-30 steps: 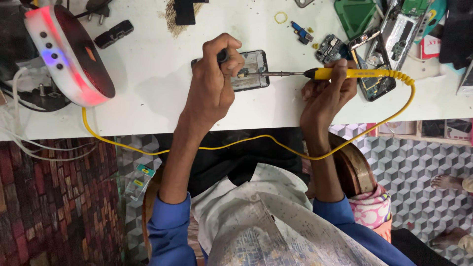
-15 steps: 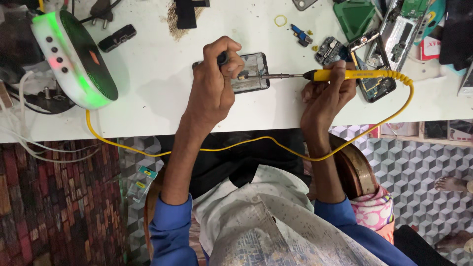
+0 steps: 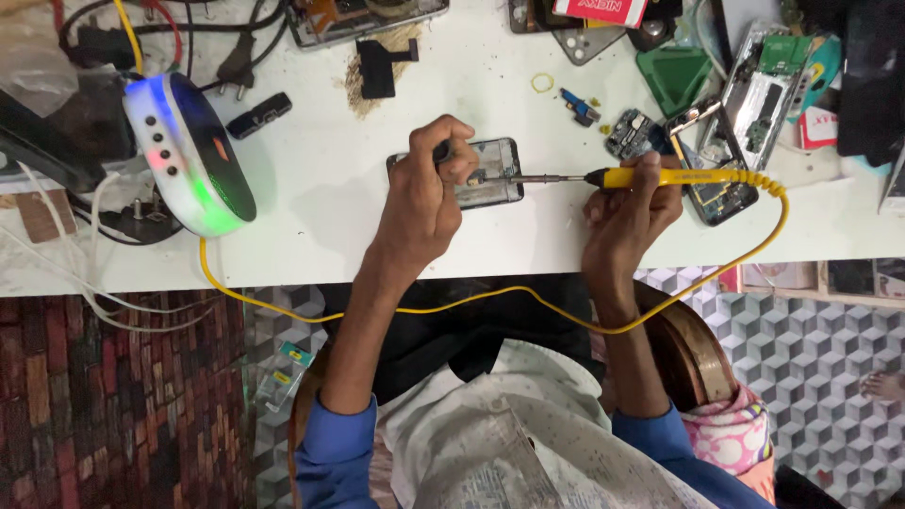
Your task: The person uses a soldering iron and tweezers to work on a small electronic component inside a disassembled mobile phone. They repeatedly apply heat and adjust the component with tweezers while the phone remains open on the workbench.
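An opened dark phone (image 3: pixel 492 174) lies on the white table (image 3: pixel 320 217). My left hand (image 3: pixel 424 193) rests on the phone's left end, its fingers closed on a small dark tool (image 3: pixel 441 151) that is mostly hidden. My right hand (image 3: pixel 627 212) grips a yellow soldering iron (image 3: pixel 679 177) held level, its metal tip (image 3: pixel 490 176) touching the phone near my left fingers. The iron's yellow cord (image 3: pixel 490 297) loops down off the table edge and back to the left.
A round white-rimmed device (image 3: pixel 193 155) glowing green and blue stands at the left among plugs and cables. Several opened phones and circuit boards (image 3: pixel 726 141) crowd the right. A green triangular pick (image 3: pixel 681 80) and a black part (image 3: pixel 377 68) lie further back.
Both hands have stayed on the phone and the iron. The round device's glow has changed from red to green and blue, and the view has shifted slightly.
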